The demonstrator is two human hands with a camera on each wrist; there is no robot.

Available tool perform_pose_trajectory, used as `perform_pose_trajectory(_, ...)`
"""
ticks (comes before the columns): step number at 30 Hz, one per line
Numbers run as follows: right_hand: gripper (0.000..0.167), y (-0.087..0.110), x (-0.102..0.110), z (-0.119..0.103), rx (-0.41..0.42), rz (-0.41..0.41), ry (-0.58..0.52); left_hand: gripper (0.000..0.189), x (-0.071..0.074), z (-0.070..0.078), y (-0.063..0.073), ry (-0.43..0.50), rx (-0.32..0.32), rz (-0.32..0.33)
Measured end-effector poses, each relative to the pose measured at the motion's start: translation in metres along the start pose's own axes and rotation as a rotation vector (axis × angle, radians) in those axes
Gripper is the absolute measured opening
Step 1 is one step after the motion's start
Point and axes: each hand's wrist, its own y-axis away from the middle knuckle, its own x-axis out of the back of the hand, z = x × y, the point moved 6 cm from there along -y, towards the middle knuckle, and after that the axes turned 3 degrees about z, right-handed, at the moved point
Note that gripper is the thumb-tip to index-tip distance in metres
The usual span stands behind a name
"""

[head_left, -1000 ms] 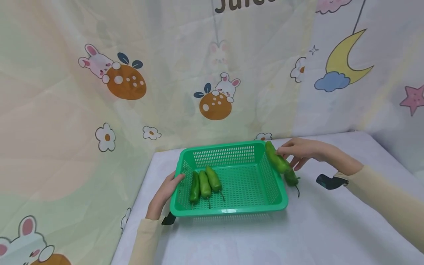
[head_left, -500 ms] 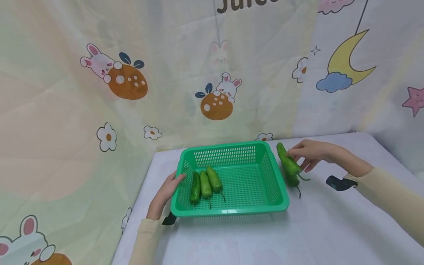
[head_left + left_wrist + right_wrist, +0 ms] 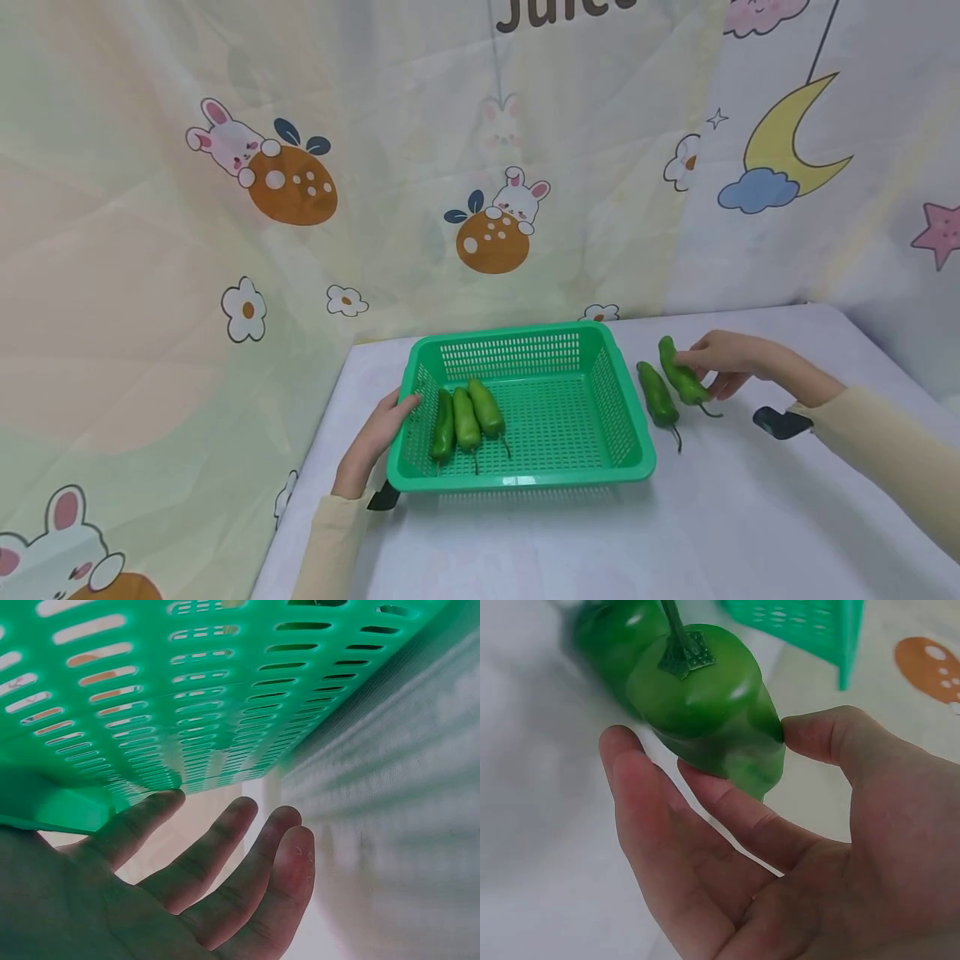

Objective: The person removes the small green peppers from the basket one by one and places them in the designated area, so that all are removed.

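In the head view my right hand [image 3: 723, 360] pinches a green chili pepper [image 3: 681, 375] between thumb and fingers, just over the table or touching it; I cannot tell which. Close up in the right wrist view, the held pepper [image 3: 697, 690] points its stem toward the camera. Another green pepper [image 3: 657, 396] lies beside it, right of the green plastic basket [image 3: 517, 481]. My left hand [image 3: 378, 429] holds the basket's left rim, thumb over the edge. From the left wrist view, the fingers [image 3: 259, 859] lie outside the slotted wall, the index fingertip against it.
Inside the basket, three green peppers [image 3: 465, 419] lie side by side at the left. A white cloth [image 3: 540, 550] covers the table. A printed curtain [image 3: 397, 200] hangs directly behind and to the left.
My right hand has carried its pepper rightward and down, from over the basket's right rim to beside the other pepper outside. The left hand stays on the basket.
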Motion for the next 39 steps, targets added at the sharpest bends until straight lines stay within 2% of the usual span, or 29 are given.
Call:
perform_pose_trajectory(9, 0.053, -0.013, -0.012, 0.027, -0.084, -0.004, 0.048, 0.057, 0.001, 0.0, 0.001, 0.005, -0.003, -0.007)
perform_pose_trajectory(14, 0.055, -0.018, -0.014, 0.031, -0.114, -0.006, 0.057, 0.055, 0.001, 0.017, 0.011, 0.009, 0.005, -0.029)
perform_pose_trajectory(18, 0.059, -0.019, -0.016, 0.027, -0.107, -0.016, 0.063, 0.055, 0.001, 0.028, 0.019, -0.002, 0.011, -0.047)
perform_pose_trajectory(28, 0.06, -0.021, -0.021, 0.022, -0.145, -0.009, 0.06, 0.059, 0.0, 0.003, 0.003, 0.008, -0.013, -0.006)
perform_pose_trajectory(39, 0.062, -0.019, -0.02, 0.021, -0.131, 0.002, 0.09, 0.059, 0.0, 0.001, 0.001, 0.01, -0.016, -0.009)
